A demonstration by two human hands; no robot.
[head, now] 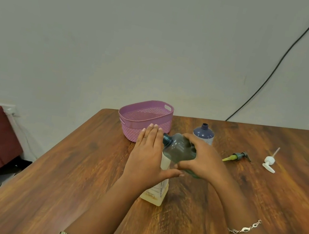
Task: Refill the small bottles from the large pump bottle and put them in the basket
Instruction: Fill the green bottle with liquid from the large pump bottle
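At mid-frame my right hand (203, 161) grips a teal bottle (180, 147) tipped on its side, neck pointing left toward my left hand (148, 156). That hand is flat, fingers straight, in front of the big bottle (155, 194). Behind sit the basket (145, 119) and a blue bottle (203, 133); a green pump (239, 156) and a white pump (269, 162) lie at right.

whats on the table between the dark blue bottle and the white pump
In the head view, a dark teal pump head with a yellow-green tube lies on the wooden table between them.

One head-worn view, facing forward and down; table (78, 175) close below, wall (123, 30) beyond.
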